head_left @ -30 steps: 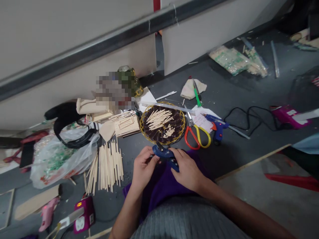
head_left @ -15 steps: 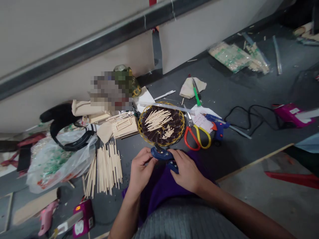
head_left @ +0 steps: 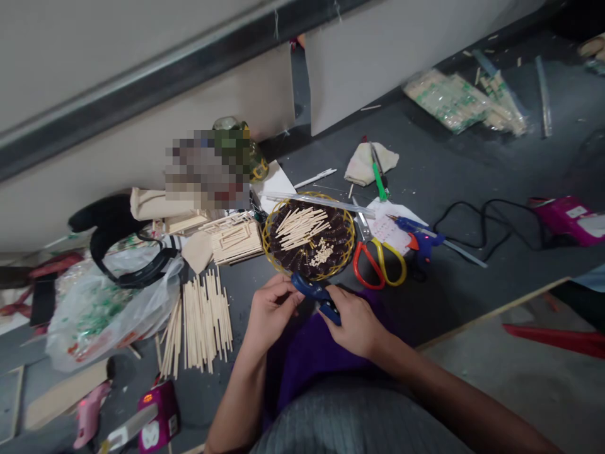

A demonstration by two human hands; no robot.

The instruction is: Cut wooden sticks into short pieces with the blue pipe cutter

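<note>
My right hand [head_left: 357,321] is closed around the handles of a blue pair of shears [head_left: 312,287], which looks like pruning shears. The head of the shears points left, just in front of the round woven basket [head_left: 267,249]. At that head, my left hand [head_left: 274,312] has its thumb and fingers pinched together; whatever is between them is too small to make out. Inside the basket lie a pile of thin wooden sticks [head_left: 302,227] and a small heap of short cut pieces [head_left: 322,252]. Scissors [head_left: 373,261] with red and yellow handles lie to the right.
Longer wooden sticks [head_left: 205,321] lie left of my hands, near a stacked stick frame [head_left: 236,239] and a plastic bag [head_left: 113,315]. A blue glue gun [head_left: 425,246] with its cord and a green-handled cutter [head_left: 379,180] are on the right. A pink glue gun [head_left: 89,410] sits lower left.
The shears have turned slightly, and their dark blade no longer shows above the jaw. Both hands stay together at the shears. The whole view has shifted a little.
</note>
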